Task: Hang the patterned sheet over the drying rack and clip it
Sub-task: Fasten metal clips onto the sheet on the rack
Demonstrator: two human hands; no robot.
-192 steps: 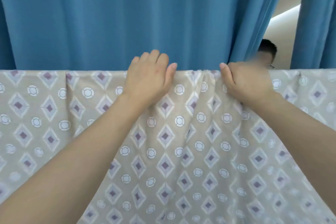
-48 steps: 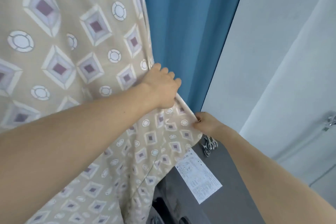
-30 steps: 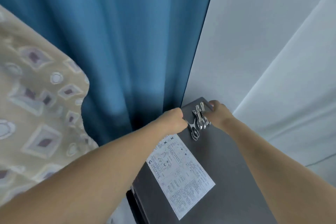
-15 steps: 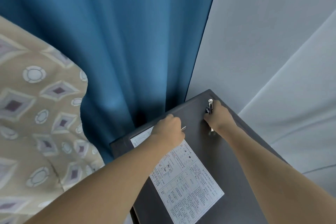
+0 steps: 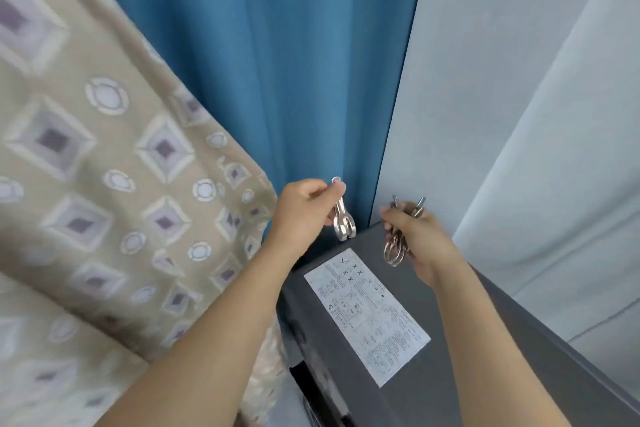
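The patterned sheet, beige with purple diamonds and white rings, hangs across the left half of the view; the drying rack under it is hidden. My left hand pinches a metal clip just right of the sheet's edge. My right hand grips a bunch of metal clips over the far corner of a grey cabinet.
A blue curtain hangs behind the sheet and the hands. A white printed label is stuck on the cabinet top. Pale grey walls close off the right side.
Both hands have lifted off the cabinet top with metal clips in them. The view has swung left, so more of the sheet shows.
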